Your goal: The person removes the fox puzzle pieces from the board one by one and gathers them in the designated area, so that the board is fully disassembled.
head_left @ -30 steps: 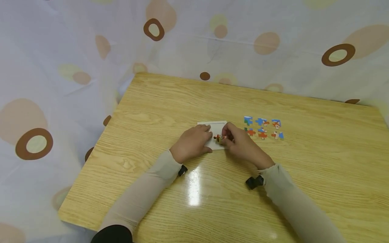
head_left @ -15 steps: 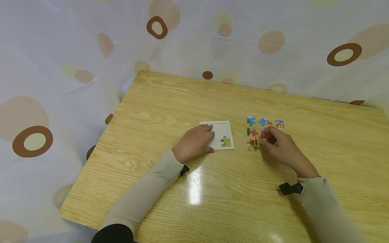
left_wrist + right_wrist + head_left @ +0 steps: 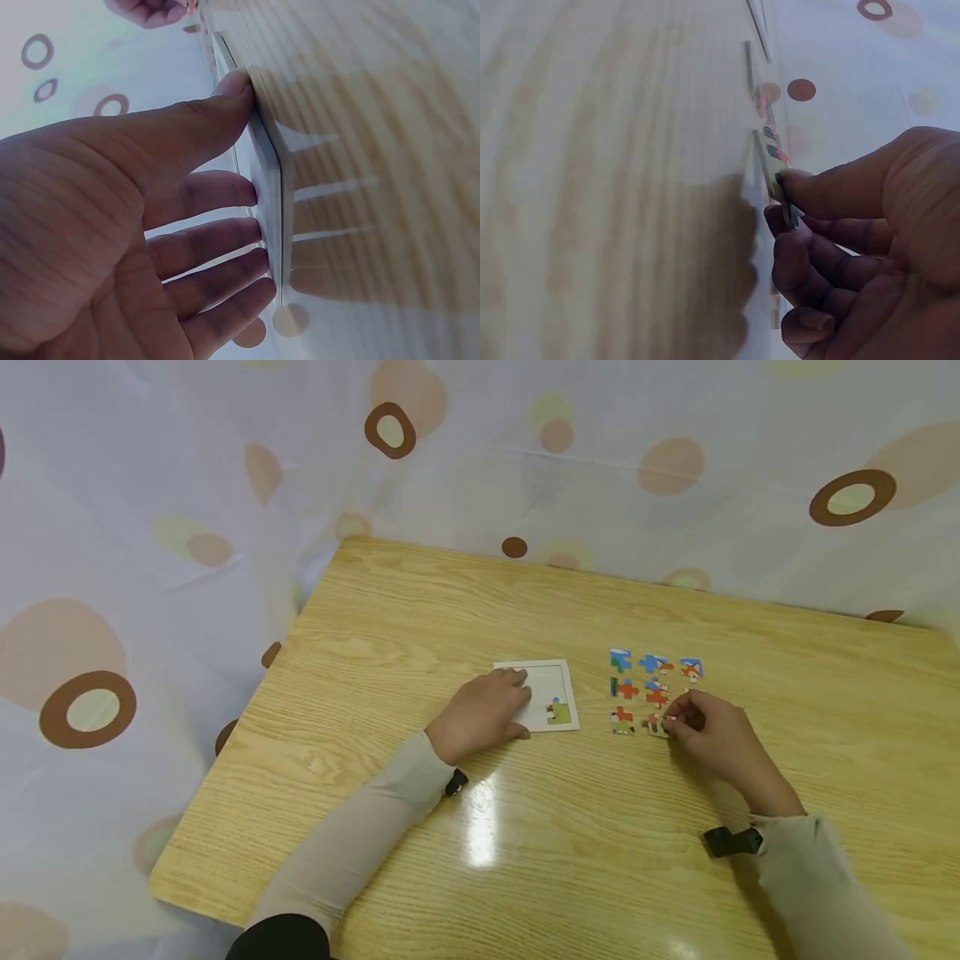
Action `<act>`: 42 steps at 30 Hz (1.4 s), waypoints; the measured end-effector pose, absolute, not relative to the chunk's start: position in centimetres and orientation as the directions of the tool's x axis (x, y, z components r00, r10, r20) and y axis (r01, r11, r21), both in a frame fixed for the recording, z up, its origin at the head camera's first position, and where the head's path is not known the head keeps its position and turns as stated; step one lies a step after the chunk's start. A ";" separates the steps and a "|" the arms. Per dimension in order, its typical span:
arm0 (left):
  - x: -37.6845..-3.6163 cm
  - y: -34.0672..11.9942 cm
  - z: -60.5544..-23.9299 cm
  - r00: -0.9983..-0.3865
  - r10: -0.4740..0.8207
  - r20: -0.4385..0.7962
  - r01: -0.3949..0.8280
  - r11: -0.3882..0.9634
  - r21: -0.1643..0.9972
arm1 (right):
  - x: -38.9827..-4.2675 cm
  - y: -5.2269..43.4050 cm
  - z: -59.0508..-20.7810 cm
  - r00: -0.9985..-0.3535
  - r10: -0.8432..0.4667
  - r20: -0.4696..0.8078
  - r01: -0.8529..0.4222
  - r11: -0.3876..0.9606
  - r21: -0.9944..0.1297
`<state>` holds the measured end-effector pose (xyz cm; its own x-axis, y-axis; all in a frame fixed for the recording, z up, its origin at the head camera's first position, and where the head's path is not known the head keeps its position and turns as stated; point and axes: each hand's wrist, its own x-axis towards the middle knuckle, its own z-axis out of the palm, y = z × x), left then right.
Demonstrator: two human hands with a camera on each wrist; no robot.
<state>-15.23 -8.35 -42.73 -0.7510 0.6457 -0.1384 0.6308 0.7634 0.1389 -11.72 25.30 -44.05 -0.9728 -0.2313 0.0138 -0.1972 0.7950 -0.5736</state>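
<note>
Wooden table (image 3: 420, 610); right hand (image 3: 712, 739) pinches puzzle piece (image 3: 657, 724); no legible writing.

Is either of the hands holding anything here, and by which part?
The right hand pinches a puzzle piece by its edge, on the table. The left hand rests flat on the puzzle tray, gripping nothing.

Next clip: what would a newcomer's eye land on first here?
Probably the colourful puzzle pieces laid in rows right of centre on the wooden table, where the right hand pinches one piece at the near row. To their left, the left hand presses on a white puzzle tray.
</note>
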 end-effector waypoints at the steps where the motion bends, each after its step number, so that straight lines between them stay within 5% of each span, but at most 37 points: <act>1: -15.3 -8.3 -42.7 -0.750 0.647 -0.137 0.633 0.762 0.139 | -11.6 25.3 -44.2 -0.974 -0.224 0.027 -0.199 0.798 -0.569; 8: -15.4 -8.4 -42.8 -0.755 0.642 -0.134 0.630 0.767 0.125 | -11.6 24.9 -44.6 -0.964 -0.234 0.124 -0.263 0.798 -0.542; 23: -15.4 -8.3 -42.9 -0.749 0.648 -0.136 0.635 0.761 0.131 | -11.9 24.4 -44.2 -0.963 -0.250 0.095 -0.263 0.814 -0.519; 42: -15.1 -8.3 -42.8 -0.751 0.646 -0.135 0.635 0.763 0.119 | -14.0 16.6 -43.5 -0.887 -0.458 0.065 -0.384 0.649 -0.657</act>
<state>-15.11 -8.27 -42.77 -0.7510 0.6462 -0.1354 0.6352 0.7631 0.1188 -13.98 16.63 -43.49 -0.8865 -0.4581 0.0651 -0.3837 0.6492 -0.6568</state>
